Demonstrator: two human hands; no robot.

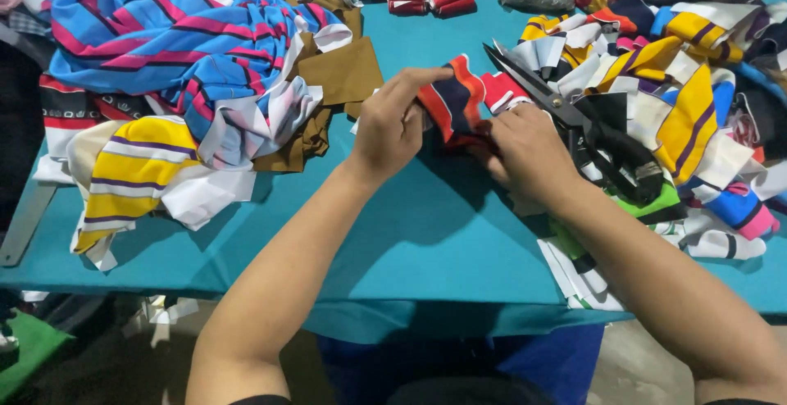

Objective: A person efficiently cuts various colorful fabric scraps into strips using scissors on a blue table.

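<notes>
near the centre of the teal table cover (426,233), the left hand (392,130) pinches the upper edge of a small striped fabric piece (456,103) in navy, red and orange, while the right hand (529,152) presses closed fingers on the piece's lower edge at about 4 o'clock from it. black scissors (574,126) lie just beside the right hand at 2 o'clock, blades apart, on a heap of yellow and white scraps (672,110). a blue and pink striped cloth pile (172,44) sits at 10 o'clock, well apart.
</notes>
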